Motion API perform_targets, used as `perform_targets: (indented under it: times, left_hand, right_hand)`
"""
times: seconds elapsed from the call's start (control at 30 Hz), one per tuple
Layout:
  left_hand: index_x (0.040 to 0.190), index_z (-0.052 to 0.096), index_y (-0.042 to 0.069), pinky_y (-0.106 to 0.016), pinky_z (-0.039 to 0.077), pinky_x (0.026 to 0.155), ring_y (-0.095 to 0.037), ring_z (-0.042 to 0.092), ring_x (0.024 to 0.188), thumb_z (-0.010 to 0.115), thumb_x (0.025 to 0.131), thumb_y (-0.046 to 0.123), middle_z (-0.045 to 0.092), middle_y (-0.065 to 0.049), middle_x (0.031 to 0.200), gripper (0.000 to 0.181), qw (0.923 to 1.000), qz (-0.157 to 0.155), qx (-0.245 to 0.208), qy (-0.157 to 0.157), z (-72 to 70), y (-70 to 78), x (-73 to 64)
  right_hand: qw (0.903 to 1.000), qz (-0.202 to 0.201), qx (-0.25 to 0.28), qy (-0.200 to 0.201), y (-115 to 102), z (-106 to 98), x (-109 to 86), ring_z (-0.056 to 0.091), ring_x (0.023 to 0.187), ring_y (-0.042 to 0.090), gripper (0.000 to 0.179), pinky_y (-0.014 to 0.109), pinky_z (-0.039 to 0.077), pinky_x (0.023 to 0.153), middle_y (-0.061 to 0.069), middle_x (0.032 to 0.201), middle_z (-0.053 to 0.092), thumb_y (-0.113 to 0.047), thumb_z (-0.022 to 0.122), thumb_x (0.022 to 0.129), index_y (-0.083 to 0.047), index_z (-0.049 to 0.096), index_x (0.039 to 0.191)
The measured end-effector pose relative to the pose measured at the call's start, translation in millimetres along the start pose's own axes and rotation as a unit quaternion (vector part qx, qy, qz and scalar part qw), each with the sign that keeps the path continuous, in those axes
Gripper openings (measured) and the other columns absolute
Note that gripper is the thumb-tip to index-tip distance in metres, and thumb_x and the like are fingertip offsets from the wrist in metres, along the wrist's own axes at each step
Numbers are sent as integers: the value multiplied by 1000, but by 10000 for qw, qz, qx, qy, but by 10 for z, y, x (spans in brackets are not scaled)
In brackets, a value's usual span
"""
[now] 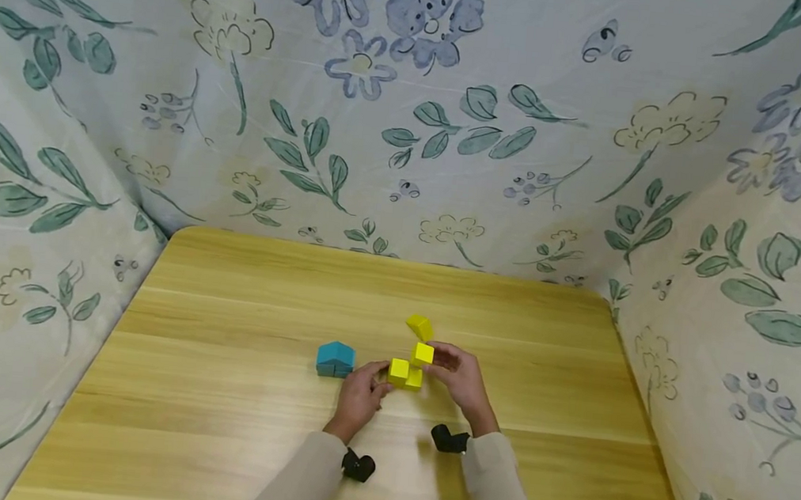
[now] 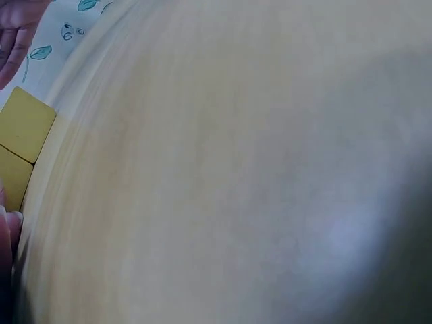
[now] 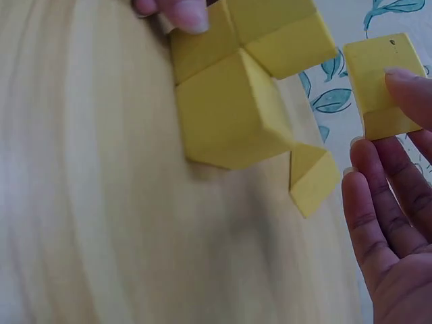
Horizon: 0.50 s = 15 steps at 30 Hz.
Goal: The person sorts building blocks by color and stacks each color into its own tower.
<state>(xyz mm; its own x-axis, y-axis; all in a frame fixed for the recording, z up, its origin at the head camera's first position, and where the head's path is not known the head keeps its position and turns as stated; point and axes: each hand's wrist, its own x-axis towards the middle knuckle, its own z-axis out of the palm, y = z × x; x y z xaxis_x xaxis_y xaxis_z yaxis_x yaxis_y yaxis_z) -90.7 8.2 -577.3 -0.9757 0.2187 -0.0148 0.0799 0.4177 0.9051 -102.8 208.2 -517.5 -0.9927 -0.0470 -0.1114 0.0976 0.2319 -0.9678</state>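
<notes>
Several yellow cubes (image 1: 398,371) stand together in the middle of the table. My left hand (image 1: 361,396) grips the cubes' left side, its fingertips against the faces; one of its fingertips (image 3: 192,15) shows on a cube in the right wrist view. Just to the right, my right hand (image 1: 459,378) pinches a separate yellow cube (image 3: 378,84) between thumb and fingers, raised beside the group. A yellow triangular block (image 1: 420,326) lies behind the cubes, near the right fingers. In the left wrist view, only two yellow faces (image 2: 27,125) show at the left edge.
Left of the left hand stands a blue group of blocks (image 1: 336,359) with a peaked top. Wood-grained table (image 1: 213,424) extends around everything. Floral cloth (image 1: 408,163) rises behind and at both sides. Black wrist cameras (image 1: 358,465) sit by the sleeves.
</notes>
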Motion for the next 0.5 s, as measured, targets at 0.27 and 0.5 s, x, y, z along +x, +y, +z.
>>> perform_targets:
  times: [0.27, 0.5]
  left_hand:
    - [128, 59, 2, -22, 44, 44, -6, 52, 46, 69, 88, 10, 56, 2, 62, 43, 10000, -61, -13, -22, -12, 13, 6]
    - [129, 58, 3, -23, 44, 44, -7, 52, 46, 69, 88, 10, 56, 3, 62, 43, 9999, -151, 8, -28, -6, 22, 2]
  right_hand:
    - [9998, 138, 149, 72, 130, 19, -82, 62, 99, 24, 40, 23, 52, 82, 19, 116, 65, 4, 73, 81, 3, 64, 120]
    - [9997, 185, -101, -107, -84, 71, -216, 61, 100, 36, 38, 28, 53, 81, 23, 115, 63, 9, 70, 82, 7, 63, 120]
